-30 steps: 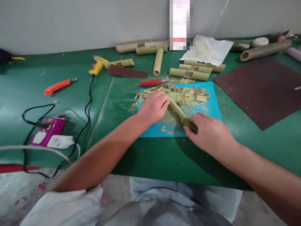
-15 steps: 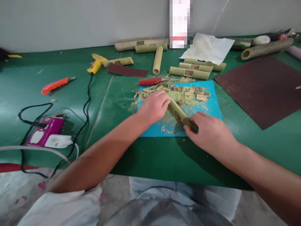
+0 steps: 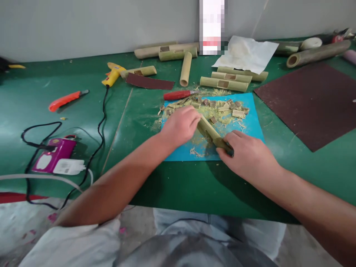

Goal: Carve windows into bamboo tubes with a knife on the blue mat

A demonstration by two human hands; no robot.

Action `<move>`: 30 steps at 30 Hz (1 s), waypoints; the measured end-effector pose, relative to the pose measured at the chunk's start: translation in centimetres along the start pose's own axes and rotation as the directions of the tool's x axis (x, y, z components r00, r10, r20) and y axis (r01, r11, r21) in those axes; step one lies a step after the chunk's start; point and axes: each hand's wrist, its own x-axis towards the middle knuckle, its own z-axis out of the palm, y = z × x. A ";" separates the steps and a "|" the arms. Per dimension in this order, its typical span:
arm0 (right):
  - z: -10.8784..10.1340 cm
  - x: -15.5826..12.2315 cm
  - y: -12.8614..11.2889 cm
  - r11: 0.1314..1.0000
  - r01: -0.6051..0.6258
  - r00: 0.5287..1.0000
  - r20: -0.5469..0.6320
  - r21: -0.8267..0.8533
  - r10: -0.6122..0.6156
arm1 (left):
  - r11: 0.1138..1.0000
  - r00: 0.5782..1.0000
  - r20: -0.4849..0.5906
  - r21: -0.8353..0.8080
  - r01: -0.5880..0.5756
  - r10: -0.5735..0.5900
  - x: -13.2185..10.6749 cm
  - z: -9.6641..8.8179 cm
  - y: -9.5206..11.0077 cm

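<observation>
Green bamboo tube (image 3: 212, 132) is slanted over the blue sheet (image 3: 254, 128); my left hand (image 3: 180, 125) grips its far end, and my right hand (image 3: 247, 151) is closed around the near end.

We see soft, middling light, with pale glare on the left part of the green table (image 3: 189, 189). Shadow pools beneath the right hand (image 3: 247, 154) and its forearm (image 3: 311, 200), and the left side of the bamboo tube (image 3: 210, 130) sits in shade. Fine shavings (image 3: 197, 152) look slightly smeared to us, coarse mosaic covers a bright far panel (image 3: 211, 26), and the wide lens stretches that forearm toward the near right corner.
</observation>
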 end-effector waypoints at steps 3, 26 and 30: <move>0.0 0.1 0.0 1.000 0.006 1.000 0.008 -0.001 -0.006 | 0.994 0.991 0.087 -0.062 -0.092 0.097 -0.1 0.0 -0.1; 0.0 0.1 -0.2 1.000 0.024 0.999 0.023 0.009 -0.024 | 0.994 0.995 0.052 -0.073 -0.080 0.084 0.0 0.4 0.2; 0.0 0.1 -0.2 1.000 0.022 0.999 0.036 0.003 -0.022 | 0.999 0.998 0.030 -0.007 -0.048 0.048 -0.1 0.0 0.3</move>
